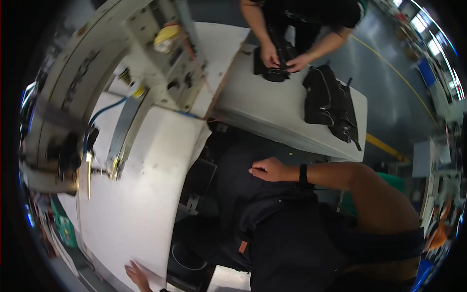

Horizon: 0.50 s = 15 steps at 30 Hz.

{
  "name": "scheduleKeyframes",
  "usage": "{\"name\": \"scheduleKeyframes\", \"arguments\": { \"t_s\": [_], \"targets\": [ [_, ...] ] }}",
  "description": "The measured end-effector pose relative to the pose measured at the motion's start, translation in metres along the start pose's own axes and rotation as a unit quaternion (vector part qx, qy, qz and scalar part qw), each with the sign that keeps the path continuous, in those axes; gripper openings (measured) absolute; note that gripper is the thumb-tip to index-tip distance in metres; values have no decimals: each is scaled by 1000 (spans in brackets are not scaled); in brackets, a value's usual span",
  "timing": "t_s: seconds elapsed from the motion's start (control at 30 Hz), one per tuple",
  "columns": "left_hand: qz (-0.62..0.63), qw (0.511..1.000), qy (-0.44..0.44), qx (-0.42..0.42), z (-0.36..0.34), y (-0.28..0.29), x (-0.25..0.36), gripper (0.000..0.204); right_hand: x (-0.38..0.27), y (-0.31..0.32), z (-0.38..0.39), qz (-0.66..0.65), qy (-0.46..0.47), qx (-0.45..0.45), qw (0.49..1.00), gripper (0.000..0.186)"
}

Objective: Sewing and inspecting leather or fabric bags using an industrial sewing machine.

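Note:
My left hand [137, 276] rests at the lower edge of the white sewing-table top [146, 204], fingers extended, holding nothing. My right hand [267, 169], a dark band at its wrist, rests on my dark clothing over my lap, with fingers curled closed and nothing visible in them. An industrial sewing machine [53, 117] stands on the table at the left, with a blue tube and a yellow-topped spool [166, 39].
Across from me a co-worker's hands [292, 65] work on a black fabric piece [270, 73] at a second white table [262, 107]. More black bags [331, 104] lie at its right end. A floor aisle with yellow lines runs along the right.

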State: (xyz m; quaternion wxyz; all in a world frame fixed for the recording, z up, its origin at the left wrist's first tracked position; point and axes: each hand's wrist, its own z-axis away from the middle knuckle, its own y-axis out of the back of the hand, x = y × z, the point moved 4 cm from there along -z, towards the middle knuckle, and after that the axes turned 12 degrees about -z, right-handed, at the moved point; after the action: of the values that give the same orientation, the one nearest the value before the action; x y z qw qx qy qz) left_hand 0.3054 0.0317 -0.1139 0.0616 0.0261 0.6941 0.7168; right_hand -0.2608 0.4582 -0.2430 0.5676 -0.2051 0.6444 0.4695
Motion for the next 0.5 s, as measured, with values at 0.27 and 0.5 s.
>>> {"name": "scheduleKeyframes", "arguments": {
  "t_s": [0.27, 0.5],
  "targets": [
    [-143, 987, 71, -31, 20, -31, -14, 98, 16, 24, 20, -69, -52, 89, 992, 33],
    [-262, 952, -13, 155, 20, -42, -14, 81, 41, 68, 14, -219, -220, 125, 942, 36]
  ]
}}
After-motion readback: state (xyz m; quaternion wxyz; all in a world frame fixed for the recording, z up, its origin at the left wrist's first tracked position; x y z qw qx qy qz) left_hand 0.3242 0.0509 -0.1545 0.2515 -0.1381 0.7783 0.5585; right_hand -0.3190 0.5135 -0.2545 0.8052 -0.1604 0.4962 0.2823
